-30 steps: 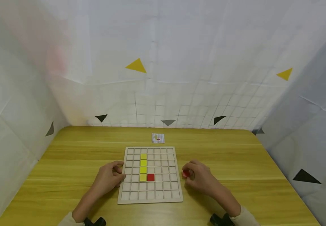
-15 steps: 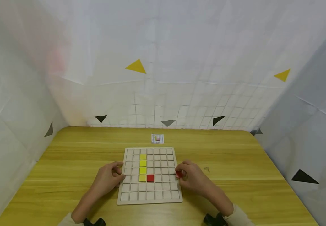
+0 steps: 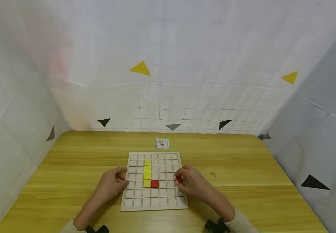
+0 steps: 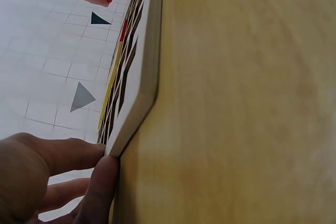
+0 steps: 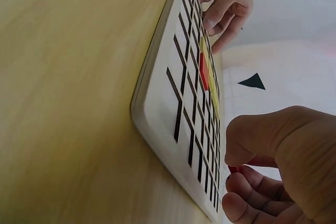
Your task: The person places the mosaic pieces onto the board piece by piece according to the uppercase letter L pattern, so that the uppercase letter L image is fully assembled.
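A wooden grid board [image 3: 154, 209] lies flat on the table. Several yellow square tiles [image 3: 147, 168] form one column on it, and a red square tile [image 3: 154, 183] sits right of the lowest one. My left hand [image 3: 111, 183] rests at the board's left edge, with thumb and index finger set apart, touching the rim. Between the thumb and fingertips of my right hand [image 3: 195, 184], a second red tile [image 3: 178, 179] is pinched above the board's right columns. In the right wrist view, that tile is mostly hidden by the fingers.
Behind the board lies a small printed card [image 3: 162, 143] with a grid pattern in yellow and red. White sheets [image 3: 168, 64] with yellow, grey and black triangles enclose the wooden table [image 3: 232, 155] at the back and both sides.
The right hand has moved left with its red tile, from the table beside the board to over the board's right side. The left hand keeps its place at the rim.
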Tool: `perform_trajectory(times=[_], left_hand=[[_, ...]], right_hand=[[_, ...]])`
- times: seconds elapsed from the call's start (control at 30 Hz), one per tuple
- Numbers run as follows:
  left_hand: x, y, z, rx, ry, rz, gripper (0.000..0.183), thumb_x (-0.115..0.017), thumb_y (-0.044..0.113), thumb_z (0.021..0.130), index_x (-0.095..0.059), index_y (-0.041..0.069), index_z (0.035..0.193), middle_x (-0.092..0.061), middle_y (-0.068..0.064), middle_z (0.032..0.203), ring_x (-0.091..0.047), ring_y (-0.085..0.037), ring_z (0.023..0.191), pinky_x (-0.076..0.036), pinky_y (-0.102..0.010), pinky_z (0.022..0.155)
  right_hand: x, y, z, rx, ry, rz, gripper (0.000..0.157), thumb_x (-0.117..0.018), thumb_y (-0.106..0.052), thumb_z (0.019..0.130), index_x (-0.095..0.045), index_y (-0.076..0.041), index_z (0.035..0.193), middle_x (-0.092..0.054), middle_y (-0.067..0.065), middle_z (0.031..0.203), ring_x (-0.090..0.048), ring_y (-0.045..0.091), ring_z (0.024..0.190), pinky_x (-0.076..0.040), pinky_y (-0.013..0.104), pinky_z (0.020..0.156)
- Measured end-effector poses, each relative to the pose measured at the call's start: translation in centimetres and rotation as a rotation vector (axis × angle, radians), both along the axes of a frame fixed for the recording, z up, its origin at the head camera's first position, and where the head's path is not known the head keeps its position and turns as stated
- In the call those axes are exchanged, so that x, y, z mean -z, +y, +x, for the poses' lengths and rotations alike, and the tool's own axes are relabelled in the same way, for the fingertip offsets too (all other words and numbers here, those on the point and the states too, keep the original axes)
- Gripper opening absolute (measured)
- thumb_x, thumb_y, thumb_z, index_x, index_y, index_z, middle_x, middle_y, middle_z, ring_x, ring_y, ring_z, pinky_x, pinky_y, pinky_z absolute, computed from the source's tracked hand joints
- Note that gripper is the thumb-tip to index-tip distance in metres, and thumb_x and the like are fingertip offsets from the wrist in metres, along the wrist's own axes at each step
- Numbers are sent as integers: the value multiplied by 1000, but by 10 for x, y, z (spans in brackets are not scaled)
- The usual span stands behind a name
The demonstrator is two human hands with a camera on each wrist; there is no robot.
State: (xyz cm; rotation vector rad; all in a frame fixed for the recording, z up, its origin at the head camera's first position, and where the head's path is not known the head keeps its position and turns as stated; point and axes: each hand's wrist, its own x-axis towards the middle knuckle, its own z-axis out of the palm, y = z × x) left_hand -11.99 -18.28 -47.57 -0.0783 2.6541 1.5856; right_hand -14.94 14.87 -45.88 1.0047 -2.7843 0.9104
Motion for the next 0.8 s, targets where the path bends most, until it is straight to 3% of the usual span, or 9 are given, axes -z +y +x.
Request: perform_trajectory(times=[0.37,0.8], left_hand=[[2,-1,-1,-5,3,-10,49,-77,-4,82,-63,-3,129,-61,-7,89,-65,-16,69,-57,-28,50],[3,-2,-1,10,17,5,49,-77,-4,81,-63,-3,129,-62,-7,89,-66,-16,67,-56,-28,50]], right_hand=[[1,-16,0,-64,34,-26,24,-75,2,77,-71,-7,98,-57,-1,92,-56,16,76,-51,19,63],[2,-33,0,-81,-19,-22,24,-74,2,78,-72,-7,100,-57,-2,92,-55,14,78,-51,18,64]])
